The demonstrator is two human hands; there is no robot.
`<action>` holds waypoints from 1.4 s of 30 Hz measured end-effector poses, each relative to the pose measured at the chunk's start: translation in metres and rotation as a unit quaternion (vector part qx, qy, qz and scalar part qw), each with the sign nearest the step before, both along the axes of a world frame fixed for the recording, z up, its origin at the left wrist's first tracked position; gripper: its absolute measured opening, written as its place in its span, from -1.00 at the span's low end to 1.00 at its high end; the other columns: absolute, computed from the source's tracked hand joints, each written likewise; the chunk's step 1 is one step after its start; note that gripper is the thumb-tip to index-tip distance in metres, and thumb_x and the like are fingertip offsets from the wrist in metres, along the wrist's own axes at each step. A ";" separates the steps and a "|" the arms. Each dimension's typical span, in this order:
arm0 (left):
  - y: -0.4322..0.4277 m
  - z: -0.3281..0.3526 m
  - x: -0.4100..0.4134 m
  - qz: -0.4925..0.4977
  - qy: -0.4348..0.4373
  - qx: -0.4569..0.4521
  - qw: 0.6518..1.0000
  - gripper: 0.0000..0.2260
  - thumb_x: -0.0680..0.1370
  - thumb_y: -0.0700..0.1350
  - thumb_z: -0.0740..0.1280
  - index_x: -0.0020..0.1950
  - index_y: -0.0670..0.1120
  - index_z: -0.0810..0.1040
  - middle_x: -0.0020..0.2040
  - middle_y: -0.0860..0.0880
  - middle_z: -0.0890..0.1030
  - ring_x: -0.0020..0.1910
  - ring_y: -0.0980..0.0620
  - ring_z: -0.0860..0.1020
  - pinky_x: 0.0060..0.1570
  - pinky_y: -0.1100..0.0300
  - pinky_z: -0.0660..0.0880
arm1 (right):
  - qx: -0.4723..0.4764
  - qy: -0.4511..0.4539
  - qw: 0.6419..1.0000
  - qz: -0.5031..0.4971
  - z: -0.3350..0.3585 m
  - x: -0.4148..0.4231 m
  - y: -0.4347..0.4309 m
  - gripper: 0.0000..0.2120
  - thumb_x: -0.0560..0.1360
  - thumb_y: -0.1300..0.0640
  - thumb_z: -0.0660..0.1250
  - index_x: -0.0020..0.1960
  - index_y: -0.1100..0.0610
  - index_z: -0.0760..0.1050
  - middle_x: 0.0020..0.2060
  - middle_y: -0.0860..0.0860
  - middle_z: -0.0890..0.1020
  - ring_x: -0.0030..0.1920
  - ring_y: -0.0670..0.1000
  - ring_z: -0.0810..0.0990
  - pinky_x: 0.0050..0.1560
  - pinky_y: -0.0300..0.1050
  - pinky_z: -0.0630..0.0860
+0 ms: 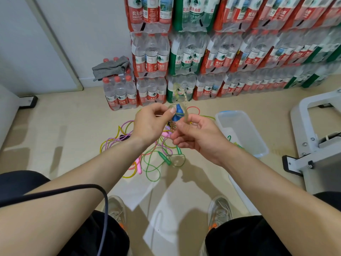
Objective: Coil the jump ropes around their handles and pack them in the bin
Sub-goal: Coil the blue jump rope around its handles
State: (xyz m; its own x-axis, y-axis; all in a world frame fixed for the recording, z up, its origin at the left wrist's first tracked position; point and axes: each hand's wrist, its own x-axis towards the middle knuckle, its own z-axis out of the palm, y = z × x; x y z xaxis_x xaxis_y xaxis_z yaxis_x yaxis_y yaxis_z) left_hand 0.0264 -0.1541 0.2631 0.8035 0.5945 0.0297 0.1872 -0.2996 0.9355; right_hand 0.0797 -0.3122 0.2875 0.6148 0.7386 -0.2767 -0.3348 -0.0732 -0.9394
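Note:
Both hands are raised over the floor with a jump rope between them. My left hand [153, 122] pinches the pale yellowish rope [185, 109] next to its blue handles [178, 112]. My right hand [197, 134] grips the same rope just right of the handles, and a blurred loop of it stands up above the hands. Below lies a tangled pile of jump ropes [147, 150] in green, pink, purple and yellow. A clear plastic bin [258, 143] stands on the floor to the right, with a green rope partly visible inside.
Shrink-wrapped packs of water bottles [212, 52] are stacked against the far wall, a grey cloth [110, 67] lying on a low pack. A grey metal frame [313, 145] stands at the right. My shoes [116, 209] and a black cable [103, 209] are near the bottom.

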 end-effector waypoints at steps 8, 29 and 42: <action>-0.007 -0.005 0.003 -0.039 -0.006 -0.075 0.996 -0.85 0.50 -0.13 0.51 -0.09 -0.17 0.59 -0.31 0.03 0.54 -0.29 0.08 0.51 -0.18 0.09 0.51 | -0.082 -0.241 0.962 -0.098 -0.012 0.011 0.005 -0.78 0.63 0.06 0.31 -0.15 0.07 0.62 -0.38 0.03 0.56 -0.38 -0.12 0.42 -0.34 -0.24 0.36; -0.026 -0.002 0.001 -0.065 0.023 -0.241 0.968 -0.90 0.59 -0.18 0.40 0.03 -0.21 0.56 -0.19 -0.15 0.56 -0.32 0.01 0.54 -0.22 0.07 0.57 | -0.096 -0.312 0.932 -0.159 -0.013 0.025 0.006 -0.72 0.58 -0.12 0.25 -0.11 0.04 0.60 -0.37 -0.13 0.61 -0.35 -0.09 0.52 -0.22 -0.02 0.46; -0.031 0.001 -0.001 -0.014 0.007 -0.232 0.973 -0.96 0.60 -0.23 0.37 0.02 -0.17 0.53 -0.26 -0.08 0.54 -0.31 -0.03 0.55 -0.25 0.06 0.57 | -0.102 -0.319 0.913 -0.233 -0.006 0.016 0.008 -0.86 0.51 0.12 0.48 -0.20 -0.04 0.63 -0.34 -0.02 0.70 -0.49 -0.17 0.54 -0.37 -0.25 0.49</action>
